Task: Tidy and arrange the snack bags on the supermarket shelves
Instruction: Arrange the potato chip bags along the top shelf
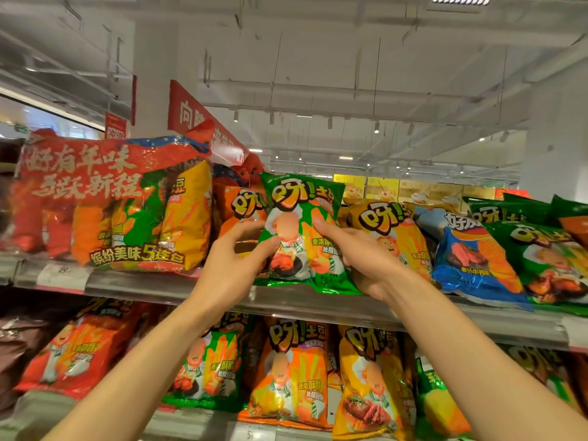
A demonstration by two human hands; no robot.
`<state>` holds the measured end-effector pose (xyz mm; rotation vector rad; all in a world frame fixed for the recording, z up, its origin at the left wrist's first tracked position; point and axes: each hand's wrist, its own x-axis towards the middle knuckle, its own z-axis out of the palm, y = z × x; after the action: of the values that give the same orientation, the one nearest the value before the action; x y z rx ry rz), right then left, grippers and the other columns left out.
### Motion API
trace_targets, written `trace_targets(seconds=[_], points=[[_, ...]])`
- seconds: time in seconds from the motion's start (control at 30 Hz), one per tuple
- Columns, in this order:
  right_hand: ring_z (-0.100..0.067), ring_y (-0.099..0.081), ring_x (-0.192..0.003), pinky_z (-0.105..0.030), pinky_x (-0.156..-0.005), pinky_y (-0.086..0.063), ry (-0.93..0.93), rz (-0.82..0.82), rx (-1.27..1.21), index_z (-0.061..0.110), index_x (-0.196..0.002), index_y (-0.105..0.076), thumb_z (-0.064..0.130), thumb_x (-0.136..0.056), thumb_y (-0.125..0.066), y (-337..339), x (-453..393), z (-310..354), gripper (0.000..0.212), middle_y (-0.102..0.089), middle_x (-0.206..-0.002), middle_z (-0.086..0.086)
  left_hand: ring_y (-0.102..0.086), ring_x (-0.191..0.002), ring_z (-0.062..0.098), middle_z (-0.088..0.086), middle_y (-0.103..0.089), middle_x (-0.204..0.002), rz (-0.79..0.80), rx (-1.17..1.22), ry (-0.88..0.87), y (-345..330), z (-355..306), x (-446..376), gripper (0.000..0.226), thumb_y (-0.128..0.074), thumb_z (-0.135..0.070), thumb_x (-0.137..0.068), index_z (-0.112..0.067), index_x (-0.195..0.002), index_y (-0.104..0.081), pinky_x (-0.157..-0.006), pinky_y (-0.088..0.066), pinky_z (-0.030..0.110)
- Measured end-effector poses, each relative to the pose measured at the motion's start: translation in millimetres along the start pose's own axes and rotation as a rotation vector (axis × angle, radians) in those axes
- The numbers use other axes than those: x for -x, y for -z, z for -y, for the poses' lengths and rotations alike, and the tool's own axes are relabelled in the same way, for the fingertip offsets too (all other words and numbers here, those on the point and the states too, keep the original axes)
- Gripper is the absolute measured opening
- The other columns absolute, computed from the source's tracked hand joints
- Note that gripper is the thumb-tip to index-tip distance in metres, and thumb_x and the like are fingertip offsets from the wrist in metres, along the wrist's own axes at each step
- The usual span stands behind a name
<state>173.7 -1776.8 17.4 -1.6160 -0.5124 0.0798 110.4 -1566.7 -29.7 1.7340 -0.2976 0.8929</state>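
Observation:
A green snack bag stands upright on the top shelf, between my two hands. My left hand grips its left edge, thumb on the front. My right hand grips its right side, fingers curled over the front. An orange bag stands just behind it on the left. A yellow bag leans on its right. Further right lie a blue bag and green bags, tilted over each other.
A large red multipack fills the left of the top shelf. The lower shelf holds a row of red, green, orange and yellow bags. Red signs hang above.

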Motion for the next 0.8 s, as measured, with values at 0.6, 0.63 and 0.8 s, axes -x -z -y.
trace_targets(seconds=[0.6, 0.63, 0.8], points=[[-0.015, -0.076, -0.104, -0.031, -0.081, -0.063, 0.091, -0.377, 0.063, 0.034, -0.126, -0.065, 0.057, -0.068, -0.085, 76, 178, -83, 0.065, -0.078, -0.116, 0.008, -0.073, -0.105, 0.015, -0.007, -0.078, -0.108, 0.087, 0.257, 0.047, -52, 30, 114, 0.028, -0.072, -0.055, -0.080, -0.043, -0.105, -0.075, -0.097, -0.057, 0.049], [-0.016, -0.076, -0.105, -0.035, -0.084, -0.062, 0.090, -0.402, 0.054, 0.033, -0.127, -0.065, 0.057, -0.067, -0.085, 84, 189, -89, 0.067, -0.077, -0.117, 0.007, -0.073, -0.105, 0.016, -0.006, -0.078, -0.107, 0.084, 0.270, 0.064, -58, 30, 122, 0.025, -0.073, -0.053, -0.081, -0.043, -0.103, -0.075, -0.096, -0.057, 0.048], [-0.018, -0.076, -0.105, -0.032, -0.077, -0.062, 0.063, -0.474, -0.002, 0.030, -0.131, -0.064, 0.056, -0.062, -0.086, 125, 236, -109, 0.077, -0.077, -0.118, 0.005, -0.074, -0.105, 0.020, 0.001, -0.078, -0.106, 0.079, 0.334, 0.132, -94, 17, 152, 0.016, -0.079, -0.039, -0.084, -0.042, -0.099, -0.076, -0.092, -0.057, 0.040]])
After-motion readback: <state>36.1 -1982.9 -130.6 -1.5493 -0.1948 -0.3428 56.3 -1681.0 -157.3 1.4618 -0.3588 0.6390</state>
